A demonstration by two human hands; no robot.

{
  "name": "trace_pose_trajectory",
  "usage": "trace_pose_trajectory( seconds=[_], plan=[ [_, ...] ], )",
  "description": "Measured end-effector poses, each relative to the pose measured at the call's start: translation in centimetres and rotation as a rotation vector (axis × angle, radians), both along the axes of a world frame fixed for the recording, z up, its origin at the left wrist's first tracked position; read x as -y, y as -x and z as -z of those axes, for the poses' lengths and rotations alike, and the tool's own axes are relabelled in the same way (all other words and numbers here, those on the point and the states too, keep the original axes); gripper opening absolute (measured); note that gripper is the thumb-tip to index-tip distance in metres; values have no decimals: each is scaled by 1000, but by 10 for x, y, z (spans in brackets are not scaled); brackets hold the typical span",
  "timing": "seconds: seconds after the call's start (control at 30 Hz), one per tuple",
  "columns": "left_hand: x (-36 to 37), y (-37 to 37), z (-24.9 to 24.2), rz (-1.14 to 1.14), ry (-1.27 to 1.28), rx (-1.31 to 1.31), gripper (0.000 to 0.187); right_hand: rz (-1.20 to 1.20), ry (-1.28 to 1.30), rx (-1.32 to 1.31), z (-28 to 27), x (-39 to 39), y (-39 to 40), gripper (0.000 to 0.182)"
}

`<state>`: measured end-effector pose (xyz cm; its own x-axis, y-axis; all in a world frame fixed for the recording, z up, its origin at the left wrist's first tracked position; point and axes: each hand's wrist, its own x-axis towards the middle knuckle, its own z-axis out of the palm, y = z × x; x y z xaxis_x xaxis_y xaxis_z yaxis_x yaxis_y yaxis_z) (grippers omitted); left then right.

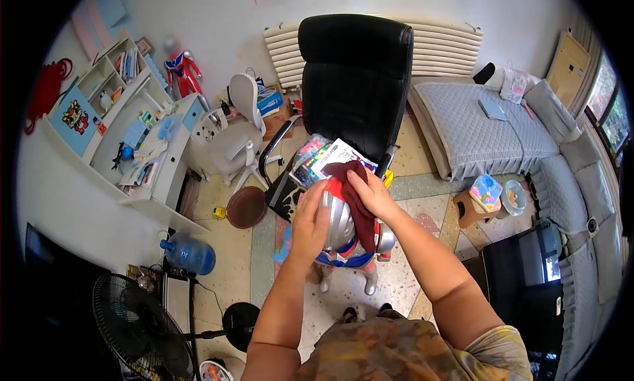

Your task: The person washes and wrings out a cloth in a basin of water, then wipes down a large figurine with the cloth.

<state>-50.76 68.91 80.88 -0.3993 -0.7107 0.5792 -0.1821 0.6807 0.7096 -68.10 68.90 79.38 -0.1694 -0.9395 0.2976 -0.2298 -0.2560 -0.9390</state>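
Observation:
A large silver, red and blue toy figure [339,228] stands upright in front of me, its silver feet on the tiled floor. My left hand [312,221] is wrapped against the left side of its silver head. In my right hand [371,195] is a dark red cloth [360,217], bunched under the fingers and draped down the figure's right side. The cloth touches the figure and hides part of its head. Just beyond my hands, a white printed sheet [338,155] and colourful packets lie on the seat of a black office chair [353,74].
A desk [168,176] with papers and a white swivel chair [231,150] stand at left. Nearer are a water jug [190,254] and a black fan [142,321]. On the right are a bed [462,127], a small stool [477,206], a bin [513,197] and a sofa [561,189].

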Motion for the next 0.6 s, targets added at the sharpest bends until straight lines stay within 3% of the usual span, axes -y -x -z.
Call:
trace_pose_trajectory(
  seconds=[0.03,0.1,0.2,0.27,0.37,0.6],
  plan=[
    [1,1,1,2,0,-1,37,2,0,-1,2,2,3,39],
    [4,4,5,-22,5,-27,37,-73,-367,442,4,3,3,42],
    [7,6,5,-20,20,-30,36,118,-69,117,27,2,-9,45],
    [7,6,6,-19,4,-17,36,276,152,-188,2,-24,-28,42],
    [9,4,15,-30,-6,-18,38,304,266,-447,-7,-51,-48,48],
    [9,4,9,-37,-41,43,41,356,456,-623,43,-70,-67,57]
  ],
)
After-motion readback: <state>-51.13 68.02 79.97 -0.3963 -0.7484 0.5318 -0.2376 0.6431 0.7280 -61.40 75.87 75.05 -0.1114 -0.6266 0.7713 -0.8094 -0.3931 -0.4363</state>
